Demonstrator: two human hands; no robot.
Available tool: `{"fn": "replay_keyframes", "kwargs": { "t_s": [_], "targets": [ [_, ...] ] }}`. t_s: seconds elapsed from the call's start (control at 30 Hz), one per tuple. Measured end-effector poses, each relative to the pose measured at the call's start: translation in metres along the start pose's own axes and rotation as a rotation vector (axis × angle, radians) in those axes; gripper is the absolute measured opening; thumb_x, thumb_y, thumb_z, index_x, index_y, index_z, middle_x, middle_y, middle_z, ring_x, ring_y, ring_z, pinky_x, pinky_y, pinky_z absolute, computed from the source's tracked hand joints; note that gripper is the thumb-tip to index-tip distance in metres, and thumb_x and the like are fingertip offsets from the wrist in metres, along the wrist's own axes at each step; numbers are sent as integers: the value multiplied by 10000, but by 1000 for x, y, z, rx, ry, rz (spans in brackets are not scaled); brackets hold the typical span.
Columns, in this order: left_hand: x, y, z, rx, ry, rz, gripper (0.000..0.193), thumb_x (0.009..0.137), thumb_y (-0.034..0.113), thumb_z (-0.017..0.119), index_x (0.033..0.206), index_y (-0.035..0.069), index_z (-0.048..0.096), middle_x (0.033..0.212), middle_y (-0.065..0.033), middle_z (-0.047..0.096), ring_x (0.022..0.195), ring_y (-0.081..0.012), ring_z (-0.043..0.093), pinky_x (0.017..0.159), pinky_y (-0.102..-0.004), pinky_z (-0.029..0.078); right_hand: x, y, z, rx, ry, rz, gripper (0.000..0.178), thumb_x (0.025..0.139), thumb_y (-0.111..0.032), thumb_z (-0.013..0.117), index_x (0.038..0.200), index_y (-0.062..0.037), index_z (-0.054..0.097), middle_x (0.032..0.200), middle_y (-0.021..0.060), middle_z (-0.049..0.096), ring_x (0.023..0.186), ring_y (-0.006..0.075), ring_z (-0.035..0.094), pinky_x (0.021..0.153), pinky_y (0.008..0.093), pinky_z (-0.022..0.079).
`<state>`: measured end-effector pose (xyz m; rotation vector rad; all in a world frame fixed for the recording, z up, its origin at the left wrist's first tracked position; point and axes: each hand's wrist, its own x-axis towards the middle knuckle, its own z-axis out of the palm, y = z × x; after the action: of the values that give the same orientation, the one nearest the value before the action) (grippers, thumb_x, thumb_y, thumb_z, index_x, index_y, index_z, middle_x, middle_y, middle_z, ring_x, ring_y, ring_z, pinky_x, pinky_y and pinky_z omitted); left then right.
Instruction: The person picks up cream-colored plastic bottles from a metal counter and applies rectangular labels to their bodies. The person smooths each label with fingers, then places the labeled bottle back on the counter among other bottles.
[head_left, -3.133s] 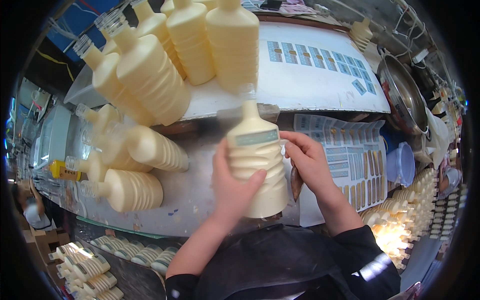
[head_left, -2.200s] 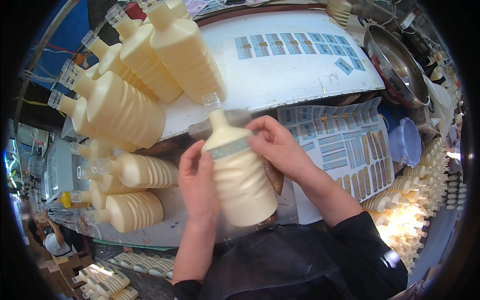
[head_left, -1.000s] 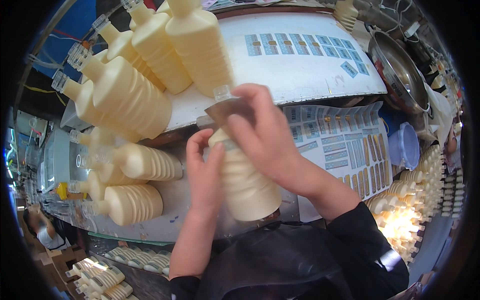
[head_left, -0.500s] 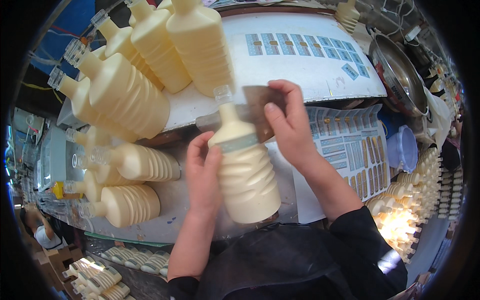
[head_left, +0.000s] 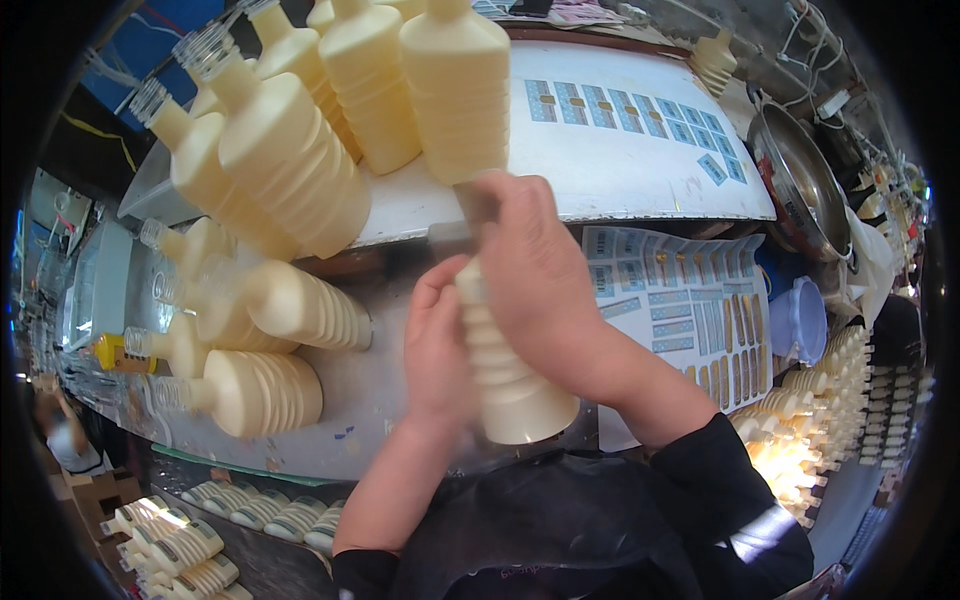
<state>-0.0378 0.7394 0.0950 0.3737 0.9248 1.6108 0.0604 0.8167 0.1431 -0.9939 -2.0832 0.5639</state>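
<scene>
A cream plastic bottle [head_left: 525,408] with a ribbed body leans in front of me, its base toward my body. My left hand [head_left: 438,335] grips its left side near the shoulder, fingers closed and slightly blurred. Across the bottle's upper part lies my right hand [head_left: 535,270], pinching a thin, dark, flat scraper-like piece [head_left: 475,204]. That hand covers the neck and most of the band around the shoulder. Right of the bottle is a white sheet of blue and gold labels [head_left: 678,300].
Several cream bottles [head_left: 455,95] stand on a white raised board [head_left: 630,180] with blue labels stuck on it. More bottles [head_left: 265,390] lie on the grey table at left. A metal pan [head_left: 800,170] and a lilac bucket [head_left: 800,320] are at right. Bottles are stacked below.
My right hand and the dark flat piece have moved left and over the bottle's shoulder, hiding its band and neck. My left hand has shifted slightly right. The view has shifted a little.
</scene>
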Motion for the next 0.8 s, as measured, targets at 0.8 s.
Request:
{"fn": "replay_keyframes", "kwargs": {
  "t_s": [0.8],
  "targets": [
    [15,-14,-11,528,98,135,405,1017,262,664,1315,34,514,1246,-101,565,1142,-182,558,1006,-330,474,-8,16,-11,-116,3,89,377,975,-98,547,1342,-63,469,1284,211,534,1104,442,601,932,490,506]
  ]
}}
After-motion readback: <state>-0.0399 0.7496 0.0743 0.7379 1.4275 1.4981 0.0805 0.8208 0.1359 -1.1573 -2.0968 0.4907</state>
